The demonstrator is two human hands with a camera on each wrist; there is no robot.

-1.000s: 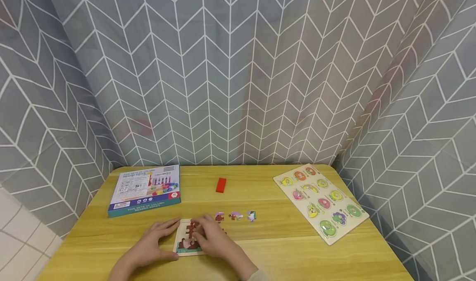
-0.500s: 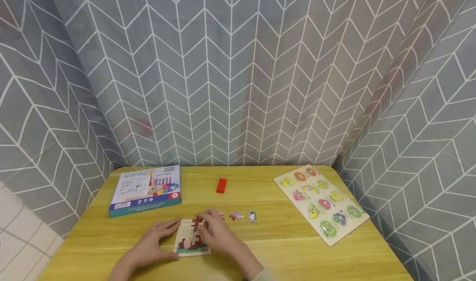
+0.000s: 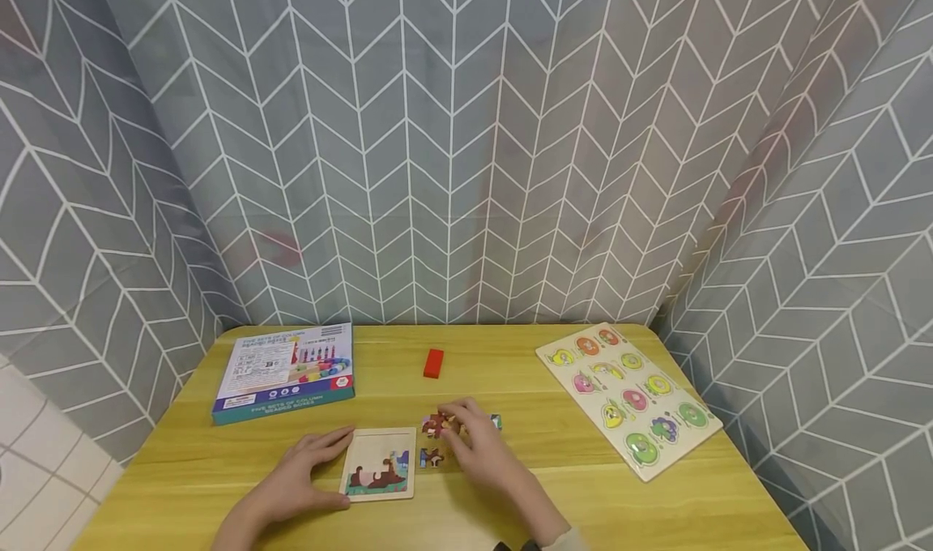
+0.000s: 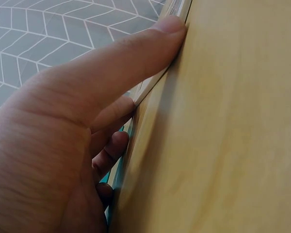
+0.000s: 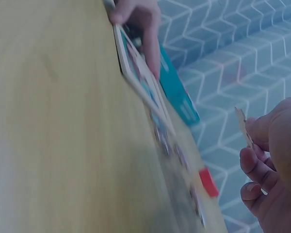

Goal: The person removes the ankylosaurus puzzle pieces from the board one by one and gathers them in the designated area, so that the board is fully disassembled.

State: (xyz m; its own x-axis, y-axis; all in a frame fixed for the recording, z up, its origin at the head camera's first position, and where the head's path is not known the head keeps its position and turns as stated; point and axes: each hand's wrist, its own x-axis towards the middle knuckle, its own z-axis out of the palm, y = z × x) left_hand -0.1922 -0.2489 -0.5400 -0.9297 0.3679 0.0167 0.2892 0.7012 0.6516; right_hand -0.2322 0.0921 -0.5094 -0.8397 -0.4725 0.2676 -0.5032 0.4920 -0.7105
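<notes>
In the head view, my left hand (image 3: 302, 470) grips the left side of a small square jigsaw tray (image 3: 350, 454), thumb at the near corner and fingertips at the far one. Brown, pink, green and blue pieces (image 3: 379, 476) fill its lower part; the upper part is bare wood. To the right of the tray, my right hand (image 3: 481, 450) is above loose jigsaw pieces. Its thumb and fingers pinch a thin jigsaw piece (image 5: 243, 127), seen edge-on in the right wrist view. A brown and blue piece (image 3: 432, 457) and a brown and purple one (image 3: 433, 425) lie beside the tray.
A boxed bead set (image 3: 284, 373) lies at the back left, and a red block (image 3: 433, 363) at the back middle. A fruit puzzle board (image 3: 630, 397) is at the right. Another loose piece (image 3: 496, 421) shows behind my right hand. A patterned curtain (image 3: 466, 170) surrounds the table.
My right hand has moved right, off the tray to the loose pieces. Brown pieces that stood in the tray's upper part are gone from it. My left hand has stayed put.
</notes>
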